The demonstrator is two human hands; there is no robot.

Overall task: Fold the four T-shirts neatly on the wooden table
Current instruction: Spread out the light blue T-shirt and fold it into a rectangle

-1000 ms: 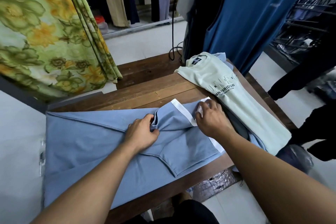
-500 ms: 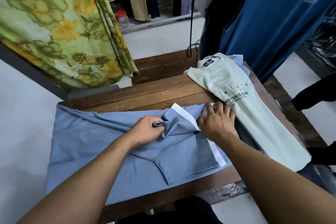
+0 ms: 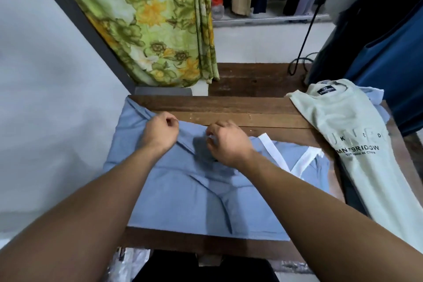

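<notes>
Blue cotton fills the head view: the blue shirt (image 3: 183,201) lies spread on the wooden table (image 3: 240,107), its near hem along the table's near edge and its left side hanging past the table's left end. Both hands work at its far edge. The left hand (image 3: 160,133) has its fingers curled tight, thumb against forefinger, pinching a ridge of cloth that runs from the grip toward the shirt's far left corner. Just right of that grip, the right hand (image 3: 225,144) is curled too, its fingertips turned down into the same fold and clamped on the cloth. They are blurred, so how much fabric they hold cannot be told. Between the two grips the fabric is bunched and shadowed. Right of the right hand's grip, two white bands (image 3: 272,151) of trim meet in a V on the shirt. Nearer the person than the grips, a seam curves down the flat part of the cloth.

Well right of both grips, a pale green shirt (image 3: 343,133) with dark lettering lies lengthways on the table's right side, with its collar label at the far end. It rests on a light blue garment (image 3: 376,96) and some dark cloth (image 3: 352,194). Beyond the grips are bare planks. A floral curtain (image 3: 148,18) hangs far left, and a black cable (image 3: 306,30) and a navy garment (image 3: 389,64) hang far right.
</notes>
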